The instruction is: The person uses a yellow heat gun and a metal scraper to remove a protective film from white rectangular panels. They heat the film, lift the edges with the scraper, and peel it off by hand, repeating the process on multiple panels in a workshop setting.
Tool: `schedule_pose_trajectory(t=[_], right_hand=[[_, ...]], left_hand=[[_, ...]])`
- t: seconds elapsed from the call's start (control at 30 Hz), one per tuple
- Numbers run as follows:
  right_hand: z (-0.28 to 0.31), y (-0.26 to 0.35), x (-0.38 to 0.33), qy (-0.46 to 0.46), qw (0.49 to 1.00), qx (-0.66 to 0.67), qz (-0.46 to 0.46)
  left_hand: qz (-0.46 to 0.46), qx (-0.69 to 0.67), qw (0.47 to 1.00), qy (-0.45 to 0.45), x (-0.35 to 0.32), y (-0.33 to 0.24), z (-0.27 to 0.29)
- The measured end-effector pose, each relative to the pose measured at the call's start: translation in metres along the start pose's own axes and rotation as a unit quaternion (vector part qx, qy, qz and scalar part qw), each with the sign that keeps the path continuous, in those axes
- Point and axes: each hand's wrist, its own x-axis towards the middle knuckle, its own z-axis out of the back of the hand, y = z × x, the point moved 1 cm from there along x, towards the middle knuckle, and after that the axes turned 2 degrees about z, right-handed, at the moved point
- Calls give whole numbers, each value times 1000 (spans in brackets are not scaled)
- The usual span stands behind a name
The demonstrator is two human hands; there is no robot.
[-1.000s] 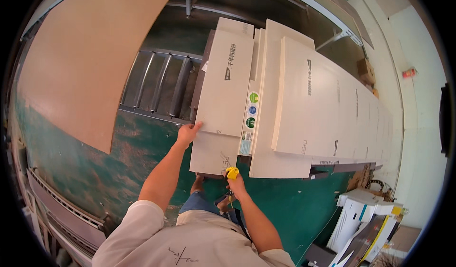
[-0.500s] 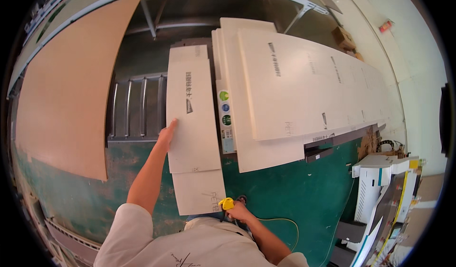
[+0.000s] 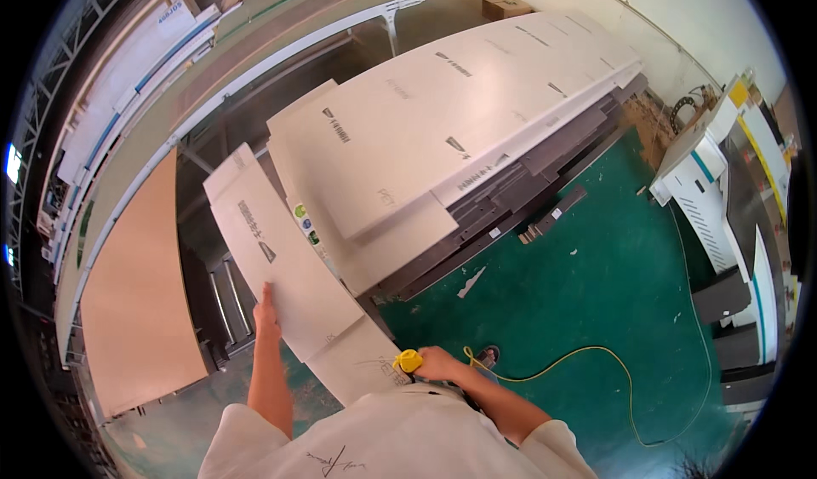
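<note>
A narrow stack of white panels [image 3: 272, 258] with dark printed marks lies slantwise before me, its near end reaching my waist. My left hand [image 3: 266, 315] is at the left edge of these panels, one digit lying on top and the other fingers hidden, apparently gripping the edge. At the near end, over a lower panel [image 3: 362, 364] with handwriting on it, my right hand [image 3: 438, 364] is closed round a small yellow rounded tool [image 3: 409, 361]. Its exact kind is unclear.
Large white boards [image 3: 425, 113] lie stacked on dark boards [image 3: 545, 172] at the right. A tan board [image 3: 140, 300] and metal rollers [image 3: 228, 300] are on the left. A yellow hose [image 3: 587, 351] crosses the green floor [image 3: 570, 283]; a white machine [image 3: 689, 168] stands far right.
My view has turned, so the panels now slant up to the left and more floor shows at the right. Both hands stay at the panels, the right still with the yellow tool.
</note>
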Motion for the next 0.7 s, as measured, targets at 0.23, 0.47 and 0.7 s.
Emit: schedule_pose_trajectory(t=[0.23,0.47,0.7], right_hand=[[105,-58,-98,-67,989,39,127],[223,-102,-207,-153,952,207,163],[375,-176,-338,-331,891,308,29]], left_hand=[[-112,-74,990,52,-161,-44,-121],[-221,-43,955,193,-250,-68,-321],[-221,11,915,338,-354,-41,-621]])
